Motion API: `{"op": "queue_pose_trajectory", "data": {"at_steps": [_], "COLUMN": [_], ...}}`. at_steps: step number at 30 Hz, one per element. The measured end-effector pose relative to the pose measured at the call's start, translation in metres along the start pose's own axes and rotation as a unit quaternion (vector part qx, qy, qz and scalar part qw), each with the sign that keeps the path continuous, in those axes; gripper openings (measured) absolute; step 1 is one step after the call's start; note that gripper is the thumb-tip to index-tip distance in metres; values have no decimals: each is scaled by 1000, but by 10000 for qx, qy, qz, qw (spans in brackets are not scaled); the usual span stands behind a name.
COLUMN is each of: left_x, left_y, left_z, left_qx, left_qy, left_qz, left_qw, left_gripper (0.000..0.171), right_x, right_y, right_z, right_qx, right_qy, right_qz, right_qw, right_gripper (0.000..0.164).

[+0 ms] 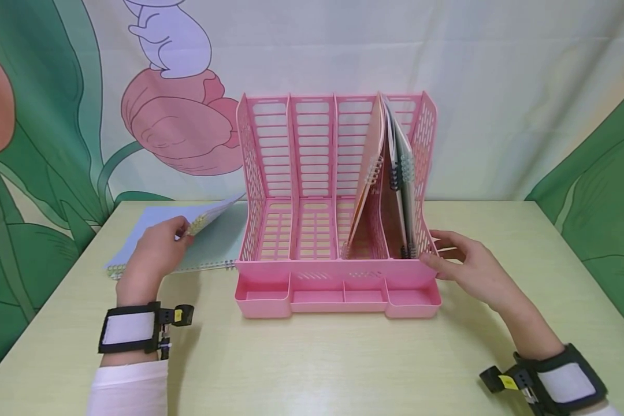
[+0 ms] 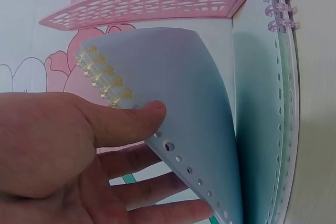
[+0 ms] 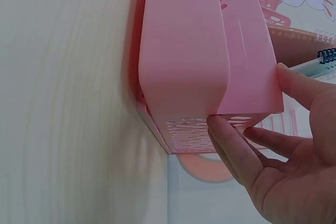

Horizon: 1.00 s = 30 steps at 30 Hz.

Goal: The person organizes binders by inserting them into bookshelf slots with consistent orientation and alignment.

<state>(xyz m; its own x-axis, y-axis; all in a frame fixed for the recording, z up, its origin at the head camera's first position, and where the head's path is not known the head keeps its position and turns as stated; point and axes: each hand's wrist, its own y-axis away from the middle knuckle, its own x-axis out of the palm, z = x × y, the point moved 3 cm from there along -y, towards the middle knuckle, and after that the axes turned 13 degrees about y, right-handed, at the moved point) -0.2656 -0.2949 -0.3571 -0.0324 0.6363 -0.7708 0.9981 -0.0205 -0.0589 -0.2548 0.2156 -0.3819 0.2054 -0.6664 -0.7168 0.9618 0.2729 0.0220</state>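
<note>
My left hand (image 1: 158, 248) pinches the ringed edge of a pale blue loose-leaf notebook (image 1: 215, 212) at the left of the table. Thumb on top and fingers beneath, it holds the notebook with its right end raised; yellow rings (image 2: 105, 80) run along the edge. Under it lies a pale green notebook (image 1: 231, 234) with purple rings (image 2: 278, 6). My right hand (image 1: 465, 268) grips the front right corner of a pink desk file organizer (image 1: 338, 267), thumb on the front edge and fingers at the perforated side.
Several ring-bound notebooks (image 1: 407, 173) lean upright in the organizer's two right compartments. Along its front runs a low tray (image 1: 338, 311) with small sections. Behind the table (image 1: 338, 370) hangs a printed curtain (image 1: 499, 104). The organizer's left side stands close against the green notebook.
</note>
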Motion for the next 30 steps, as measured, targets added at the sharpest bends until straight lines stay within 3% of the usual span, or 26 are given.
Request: {"op": "queue_pose_trajectory", "data": {"at_steps": [9, 21, 30], "left_x": [-1, -1, -3], "left_y": [-3, -3, -2], "left_z": [0, -5, -8], "left_qx": [-66, -107, -184], "left_qy": [178, 416, 542], "left_qz": [-540, -669, -1051], "left_qw": [9984, 9968, 9928], "left_gripper": [15, 21, 26], "right_x": [0, 0, 1], "right_y": [-1, 0, -1], "right_z": [-1, -1, -2], "right_qx": [8, 85, -69], "right_qy": [19, 17, -46], "right_qz": [-7, 13, -34], "right_qw": [10000, 10000, 10000], "right_gripper": [74, 76, 74]}}
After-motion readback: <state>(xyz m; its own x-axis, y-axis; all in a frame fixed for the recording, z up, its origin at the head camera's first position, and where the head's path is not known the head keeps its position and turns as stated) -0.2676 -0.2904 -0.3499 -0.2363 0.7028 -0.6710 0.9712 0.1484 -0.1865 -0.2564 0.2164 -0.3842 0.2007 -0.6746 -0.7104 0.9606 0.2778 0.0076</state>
